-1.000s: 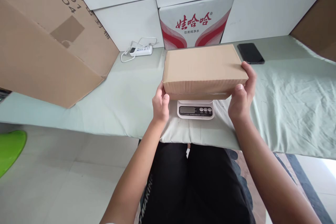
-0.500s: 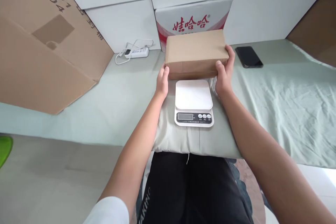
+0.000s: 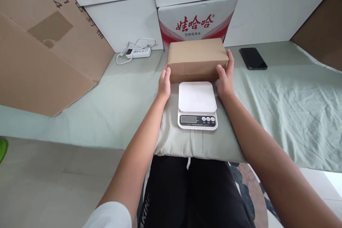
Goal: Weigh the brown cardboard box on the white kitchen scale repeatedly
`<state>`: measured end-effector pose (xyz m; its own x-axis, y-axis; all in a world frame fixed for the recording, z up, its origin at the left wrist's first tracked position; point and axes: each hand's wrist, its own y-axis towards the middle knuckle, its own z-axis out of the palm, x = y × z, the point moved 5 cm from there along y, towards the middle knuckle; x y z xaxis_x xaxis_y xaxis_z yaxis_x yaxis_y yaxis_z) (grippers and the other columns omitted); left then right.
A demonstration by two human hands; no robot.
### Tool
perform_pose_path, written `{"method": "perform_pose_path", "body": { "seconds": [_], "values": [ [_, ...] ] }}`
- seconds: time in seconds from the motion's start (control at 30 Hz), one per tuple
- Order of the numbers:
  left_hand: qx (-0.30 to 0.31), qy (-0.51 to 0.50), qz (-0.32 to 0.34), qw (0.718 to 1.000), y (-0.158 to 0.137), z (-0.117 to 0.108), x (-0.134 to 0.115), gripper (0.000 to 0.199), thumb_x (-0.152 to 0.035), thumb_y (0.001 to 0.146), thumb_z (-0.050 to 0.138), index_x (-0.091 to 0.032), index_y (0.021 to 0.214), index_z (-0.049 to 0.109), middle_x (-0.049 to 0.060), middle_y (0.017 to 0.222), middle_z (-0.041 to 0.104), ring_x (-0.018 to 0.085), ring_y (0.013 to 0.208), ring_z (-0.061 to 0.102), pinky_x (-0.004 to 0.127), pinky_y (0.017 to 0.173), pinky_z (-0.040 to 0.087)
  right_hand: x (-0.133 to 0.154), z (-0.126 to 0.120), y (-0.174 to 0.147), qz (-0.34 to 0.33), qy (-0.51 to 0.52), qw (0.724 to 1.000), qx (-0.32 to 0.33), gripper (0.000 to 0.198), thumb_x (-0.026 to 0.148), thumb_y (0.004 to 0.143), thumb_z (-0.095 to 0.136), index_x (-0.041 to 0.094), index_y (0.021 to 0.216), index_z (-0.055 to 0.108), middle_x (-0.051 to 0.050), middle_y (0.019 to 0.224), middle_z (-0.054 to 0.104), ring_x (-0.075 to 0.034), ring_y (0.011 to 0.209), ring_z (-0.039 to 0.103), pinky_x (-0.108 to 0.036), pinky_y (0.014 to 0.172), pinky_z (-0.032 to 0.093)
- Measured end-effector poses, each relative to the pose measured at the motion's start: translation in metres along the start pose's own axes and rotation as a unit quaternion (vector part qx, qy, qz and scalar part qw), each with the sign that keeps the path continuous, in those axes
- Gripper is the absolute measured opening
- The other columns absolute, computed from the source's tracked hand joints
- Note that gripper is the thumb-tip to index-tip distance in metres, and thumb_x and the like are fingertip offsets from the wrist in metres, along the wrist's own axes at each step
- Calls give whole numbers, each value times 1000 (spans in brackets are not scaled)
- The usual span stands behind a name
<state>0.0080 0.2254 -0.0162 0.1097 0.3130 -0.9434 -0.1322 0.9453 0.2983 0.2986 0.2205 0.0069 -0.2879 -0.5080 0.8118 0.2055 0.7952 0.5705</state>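
Note:
A closed brown cardboard box (image 3: 196,55) is held between my two hands, just behind a white kitchen scale (image 3: 197,97). My left hand (image 3: 164,82) grips the box's left end, thumb toward the front. On the right end, my right hand (image 3: 226,76) has its thumb on the front face and its fingers round the side. The scale's platform carries nothing, and its dark panel with a small display and three round buttons faces me. Whether the box's underside touches the cloth I cannot tell.
A pale green cloth (image 3: 133,103) covers the surface. A black phone (image 3: 253,58) lies right of the box, a white power strip with a cable (image 3: 139,52) to the left. Behind stands a white and red carton (image 3: 184,21); a large cardboard carton (image 3: 50,60) fills the left side.
Both hands have lowered the cardboard box slightly, and more of the printed carton behind it now shows. The scale has stayed in place.

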Motion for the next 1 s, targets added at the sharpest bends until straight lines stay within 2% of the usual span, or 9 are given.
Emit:
{"method": "perform_pose_path", "body": {
  "seconds": [0.1, 0.27, 0.37, 0.53, 0.67, 1.0],
  "values": [
    [17, 7, 1, 1000, 1, 2, 0, 87, -97, 89, 56, -28, 139, 71, 13, 156, 74, 37, 164, 57, 57, 139, 46, -11, -3, 2, 9, 17, 1000, -20, 86, 79, 94, 60, 34, 166, 44, -9, 179, 48, -35, 168, 46, -70, 142, 34],
    [30, 19, -5, 999, -3, 8, -9, 97, -103, 82, 59, -25, 138, 74, 12, 160, 73, 38, 162, 58, 54, 138, 47, -22, -11, 3, 12, 7, 998, -57, 89, 79, 93, 58, 31, 167, 43, -10, 182, 42, -36, 175, 35, -67, 147, 25],
    [29, 24, -16, 999, -8, 10, -16, 90, -97, 89, 58, -26, 142, 73, 10, 163, 71, 34, 161, 60, 48, 137, 47, -21, -13, 1, 6, 8, 998, -54, 91, 81, 94, 56, 31, 169, 42, -10, 182, 42, -36, 177, 32, -63, 148, 22],
    [18, 21, -36, 999, -11, 10, -18, 84, -93, 94, 56, -27, 143, 72, 9, 166, 69, 33, 164, 56, 47, 140, 43, -23, -12, 0, 16, 13, 999, -43, 89, 78, 94, 58, 33, 169, 41, -9, 181, 44, -37, 174, 37, -65, 147, 26],
    [16, 18, -35, 999, -9, 9, -16, 84, -95, 92, 56, -27, 137, 74, 9, 159, 73, 35, 160, 60, 49, 137, 47, -27, -14, 0, 10, 5, 999, -41, 87, 77, 94, 58, 33, 168, 42, -10, 179, 45, -38, 173, 38, -69, 144, 29],
    [15, 2, -50, 999, -10, 8, -11, 82, -92, 93, 59, -28, 143, 73, 10, 161, 73, 36, 161, 60, 53, 138, 46, -32, -15, 1, -4, 22, 998, -54, 92, 78, 85, 67, 36, 164, 46, -9, 175, 51, -41, 168, 45, -76, 143, 26]
  ]
}}
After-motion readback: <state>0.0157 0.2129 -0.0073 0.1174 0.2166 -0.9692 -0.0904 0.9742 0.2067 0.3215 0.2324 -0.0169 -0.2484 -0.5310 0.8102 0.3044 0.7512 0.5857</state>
